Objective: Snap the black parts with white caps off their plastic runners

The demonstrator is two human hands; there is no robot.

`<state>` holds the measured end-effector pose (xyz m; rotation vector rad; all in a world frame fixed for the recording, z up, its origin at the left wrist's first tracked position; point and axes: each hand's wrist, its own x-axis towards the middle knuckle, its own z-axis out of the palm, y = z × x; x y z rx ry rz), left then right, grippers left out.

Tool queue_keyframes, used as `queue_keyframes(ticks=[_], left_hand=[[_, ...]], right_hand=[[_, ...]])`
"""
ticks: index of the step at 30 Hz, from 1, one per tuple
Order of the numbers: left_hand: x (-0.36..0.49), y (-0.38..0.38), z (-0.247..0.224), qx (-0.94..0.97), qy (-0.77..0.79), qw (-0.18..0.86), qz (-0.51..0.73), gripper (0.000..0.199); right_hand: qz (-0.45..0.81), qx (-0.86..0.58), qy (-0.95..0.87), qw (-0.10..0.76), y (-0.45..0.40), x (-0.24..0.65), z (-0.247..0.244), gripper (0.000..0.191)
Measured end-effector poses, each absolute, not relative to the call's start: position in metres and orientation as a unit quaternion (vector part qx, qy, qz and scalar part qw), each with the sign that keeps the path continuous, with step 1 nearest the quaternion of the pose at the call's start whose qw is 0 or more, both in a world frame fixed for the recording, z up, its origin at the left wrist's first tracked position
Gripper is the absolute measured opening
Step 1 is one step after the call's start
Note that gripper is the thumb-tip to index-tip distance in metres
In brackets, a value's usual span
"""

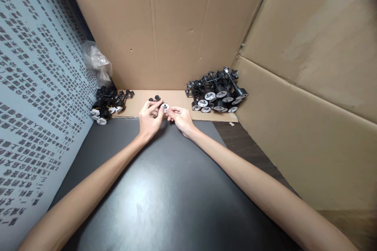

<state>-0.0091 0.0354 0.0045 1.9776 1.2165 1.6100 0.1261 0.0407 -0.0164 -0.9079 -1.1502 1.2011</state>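
My left hand (pixel 149 120) is closed around a small black model street lamp. Its round white base cap (pixel 165 107) faces me, and its dark lantern heads (pixel 157 97) stick out beyond my fingers. My right hand (pixel 183 120) pinches the right edge of that cap between thumb and fingers. Most of the lamp's post is hidden behind my left hand. Whether the cap sits fully flush on the base I cannot tell.
At the right, several black model lamps (pixel 219 93) lie piled with white bases toward me. A smaller group (pixel 103 108) with loose white caps and yellow wires lies left. A clear plastic bag (pixel 98 60) sits behind it. Cardboard walls (pixel 176 27) enclose the back and right.
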Motion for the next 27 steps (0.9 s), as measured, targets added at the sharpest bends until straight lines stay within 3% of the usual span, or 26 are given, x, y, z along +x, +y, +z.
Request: queue_keyframes(ticks=[27], left_hand=[[-0.0092,0.0367,0.0018,0.707,0.414,0.108,0.563,0.025]], right_hand=[[0.524,-0.394,-0.479,0.584,0.0417,0.1259,-0.0174,0.047]])
